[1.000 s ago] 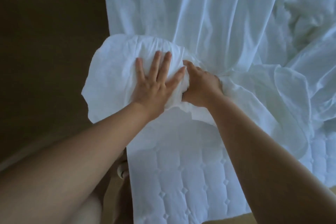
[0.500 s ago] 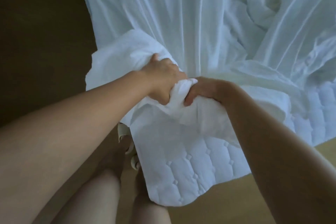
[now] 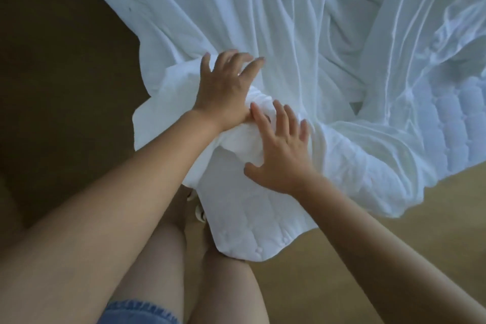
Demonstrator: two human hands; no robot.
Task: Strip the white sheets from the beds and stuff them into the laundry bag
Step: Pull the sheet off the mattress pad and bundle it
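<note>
A white sheet (image 3: 236, 16) lies rumpled over the bed, pulled into long folds toward me. Its near edge is gathered into a bunch (image 3: 247, 137) at the bed's corner. My left hand (image 3: 223, 87) reaches over the bunch with fingers spread, palm on the cloth. My right hand (image 3: 281, 150) lies flat on the bunch with straight, splayed fingers, thumb pointing left. Neither hand grips the cloth. The quilted mattress pad (image 3: 244, 221) shows below the bunch at the corner. No laundry bag is in view.
Wooden floor (image 3: 394, 218) runs along the bed's right side and below the corner. A dark area (image 3: 52, 87) fills the left. My bare legs and denim shorts (image 3: 139, 313) stand against the mattress corner. A second crumpled heap of white bedding (image 3: 349, 8) lies further up the bed.
Both hands let go of the bunched sheet they were clenching and now lie spread on it. The view has swung, showing more floor on the right.
</note>
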